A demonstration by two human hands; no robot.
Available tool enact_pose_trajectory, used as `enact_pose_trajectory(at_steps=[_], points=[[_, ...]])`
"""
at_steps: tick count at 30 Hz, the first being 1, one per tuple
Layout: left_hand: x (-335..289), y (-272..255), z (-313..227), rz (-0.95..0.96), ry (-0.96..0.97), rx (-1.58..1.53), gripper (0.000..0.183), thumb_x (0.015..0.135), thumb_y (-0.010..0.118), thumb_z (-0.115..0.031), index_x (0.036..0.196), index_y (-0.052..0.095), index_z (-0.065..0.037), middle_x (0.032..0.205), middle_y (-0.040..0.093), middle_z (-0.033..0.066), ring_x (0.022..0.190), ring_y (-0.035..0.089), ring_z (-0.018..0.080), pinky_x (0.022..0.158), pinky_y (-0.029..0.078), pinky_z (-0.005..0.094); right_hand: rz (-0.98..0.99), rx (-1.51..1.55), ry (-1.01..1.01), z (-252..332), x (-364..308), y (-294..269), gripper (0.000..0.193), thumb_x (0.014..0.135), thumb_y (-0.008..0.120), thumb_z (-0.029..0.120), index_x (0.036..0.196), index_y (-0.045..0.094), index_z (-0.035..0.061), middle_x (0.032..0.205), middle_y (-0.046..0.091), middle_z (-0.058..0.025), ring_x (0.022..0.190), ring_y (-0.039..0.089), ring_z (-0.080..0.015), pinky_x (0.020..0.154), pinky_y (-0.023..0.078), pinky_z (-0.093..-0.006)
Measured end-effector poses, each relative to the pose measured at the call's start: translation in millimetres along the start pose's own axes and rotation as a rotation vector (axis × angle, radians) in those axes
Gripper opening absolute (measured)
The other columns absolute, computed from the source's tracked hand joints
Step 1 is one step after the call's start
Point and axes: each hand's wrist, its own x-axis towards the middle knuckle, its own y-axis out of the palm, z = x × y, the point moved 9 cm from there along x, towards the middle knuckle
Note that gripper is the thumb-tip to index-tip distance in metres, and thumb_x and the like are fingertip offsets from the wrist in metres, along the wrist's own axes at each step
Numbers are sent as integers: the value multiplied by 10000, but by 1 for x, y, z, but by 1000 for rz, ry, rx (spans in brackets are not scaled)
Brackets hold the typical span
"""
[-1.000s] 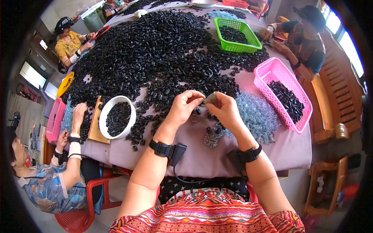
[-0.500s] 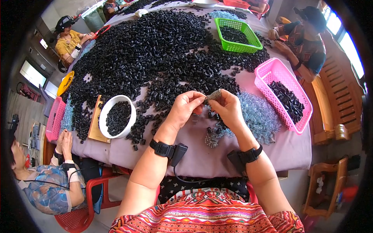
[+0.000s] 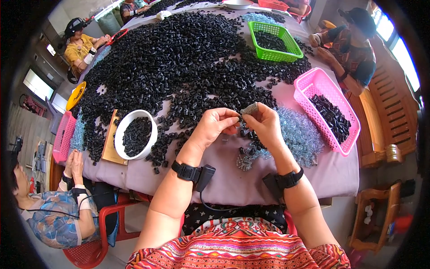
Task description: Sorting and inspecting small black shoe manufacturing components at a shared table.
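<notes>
Thumb and forefinger of the left hand are pinched on a small dark piece, and the right hand closes on it from the other side, the two sets of fingertips almost touching above the near part of the cloth-covered desk. The piece is too hidden to make out fully. Grey textured material lies along the right forefinger; whether worn or held, I cannot tell. Just beside the right hand spreads a heap of clear bluish coils, with a pink basket of black pieces beyond. Left of the left hand stands a white bowl of black parts, and a large black plastic heap covers the far side.
</notes>
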Motion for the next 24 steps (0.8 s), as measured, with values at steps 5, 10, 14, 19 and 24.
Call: enact_pose_trajectory(at_steps=[5,10,14,19,24], points=[[0,2,1,21,-5,39,147,919,676,-140,1019,683,-32,870,719,49,711,677,104,681,574,247,70,46,-14,-10,1,6,68,861,672,30,896,628,-7,802,666,-20,728,600,-66,634,494,-241],[0,9,3,88,-17,66,148,915,677,-134,1023,667,-33,883,718,53,709,678,110,671,569,246,81,23,8,-6,1,7,71,866,676,29,905,634,-14,808,672,-26,748,610,-68,644,507,-248],[-1,12,2,89,-30,72,149,915,677,-138,1023,658,-37,885,715,55,717,682,117,673,572,250,105,94,11,-3,2,8,73,873,683,36,908,648,-16,807,674,-27,747,614,-69,649,509,-245],[2,2,13,26,-74,-109,152,926,658,-132,1028,645,-20,883,712,79,704,697,145,658,578,262,41,-11,-75,-2,-2,10,99,867,693,47,934,673,-24,801,650,-26,729,600,-79,635,491,-252],[3,-7,14,-62,-46,-68,151,937,638,-126,1041,622,-18,884,710,89,691,697,147,633,571,258,-7,-295,-224,12,-2,3,200,849,693,72,1028,678,-16,844,596,-93,693,596,-182,624,475,-310]])
